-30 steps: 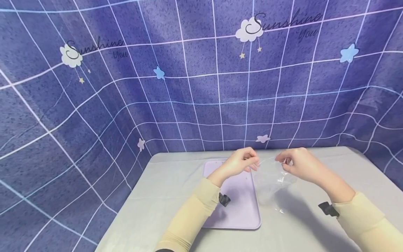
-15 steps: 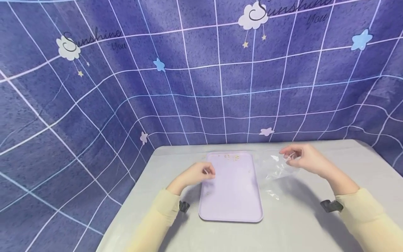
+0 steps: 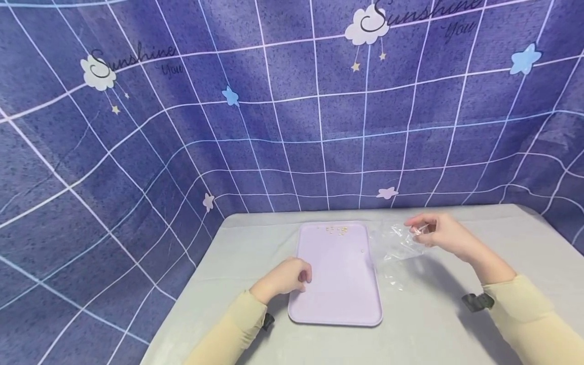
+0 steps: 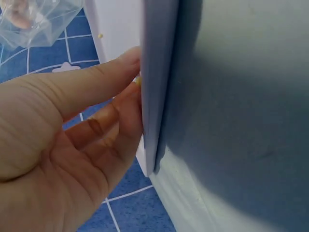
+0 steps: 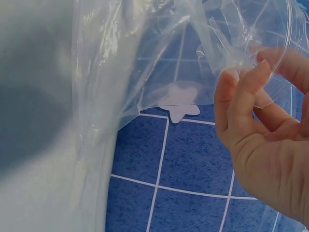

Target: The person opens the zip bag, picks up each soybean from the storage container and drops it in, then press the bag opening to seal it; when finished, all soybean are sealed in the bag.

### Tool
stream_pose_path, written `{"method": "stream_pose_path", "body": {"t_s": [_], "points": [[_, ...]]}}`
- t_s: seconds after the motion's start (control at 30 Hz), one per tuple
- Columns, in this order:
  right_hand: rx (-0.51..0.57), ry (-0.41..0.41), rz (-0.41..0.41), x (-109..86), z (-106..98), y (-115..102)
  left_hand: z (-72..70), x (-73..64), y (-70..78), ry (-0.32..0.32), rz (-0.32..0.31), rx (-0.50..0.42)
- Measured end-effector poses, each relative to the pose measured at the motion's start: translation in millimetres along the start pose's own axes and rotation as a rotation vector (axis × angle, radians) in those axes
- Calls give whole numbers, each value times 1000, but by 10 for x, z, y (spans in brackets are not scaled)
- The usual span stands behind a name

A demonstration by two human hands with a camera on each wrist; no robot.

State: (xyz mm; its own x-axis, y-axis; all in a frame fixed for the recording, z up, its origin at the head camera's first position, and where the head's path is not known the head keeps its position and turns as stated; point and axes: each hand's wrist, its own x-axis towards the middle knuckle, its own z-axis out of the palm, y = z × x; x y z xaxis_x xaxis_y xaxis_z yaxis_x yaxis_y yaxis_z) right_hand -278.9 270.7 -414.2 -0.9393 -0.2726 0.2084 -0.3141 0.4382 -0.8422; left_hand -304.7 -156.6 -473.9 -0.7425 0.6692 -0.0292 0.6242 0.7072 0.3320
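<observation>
My right hand [image 3: 444,234] pinches the upper edge of a clear plastic zip bag [image 3: 397,241], which hangs beside the tray. In the right wrist view, thumb and fingertips meet on the crumpled film, close to the zip strip [image 5: 288,34]. My left hand [image 3: 287,276] reaches over the left rim of a lilac tray [image 3: 335,299], fingers curved and pointing down, thumb apart from them. Part of its fingertips is hidden behind the rim in the left wrist view; a speck of yellow shows in the gap. Small golden beads [image 3: 342,230] lie at the tray's far end.
A single small bead [image 3: 362,251] lies near the tray's right rim. The tray rests on a table with a pale grey cloth [image 3: 237,253]. Behind and to the left hangs a blue gridded curtain [image 3: 292,121].
My left hand has left the bag, swung left, then come down toward the tray's near left part. The right hand keeps hold of the bag. The head view has shifted slightly.
</observation>
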Motion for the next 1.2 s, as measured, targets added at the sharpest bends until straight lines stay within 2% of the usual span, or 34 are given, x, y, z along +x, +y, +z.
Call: {"method": "stream_pose_path", "body": {"t_s": [0.27,0.37,0.5,0.63,0.73,0.83,0.9,1.1,1.2], "points": [[-4,3,23,8,6,24,-1,60,-14,8,38,-44],[-8,4,25,7,8,6,-100,154,47,30,76,-81],[-16,7,28,5,8,-13,-390,455,326,106,158,-114],[-20,8,28,7,19,-33,-693,852,771,192,250,-153],[-19,8,23,12,38,-51,-825,1124,1111,209,306,-189],[-25,10,22,17,61,-71,-838,1348,1361,201,358,-158],[-31,11,25,23,78,-80,-801,1458,1470,189,381,-104],[-48,25,19,20,99,-111,-627,1644,1616,144,414,55],[-40,27,26,8,94,-122,-582,1670,1651,131,421,79]]}}
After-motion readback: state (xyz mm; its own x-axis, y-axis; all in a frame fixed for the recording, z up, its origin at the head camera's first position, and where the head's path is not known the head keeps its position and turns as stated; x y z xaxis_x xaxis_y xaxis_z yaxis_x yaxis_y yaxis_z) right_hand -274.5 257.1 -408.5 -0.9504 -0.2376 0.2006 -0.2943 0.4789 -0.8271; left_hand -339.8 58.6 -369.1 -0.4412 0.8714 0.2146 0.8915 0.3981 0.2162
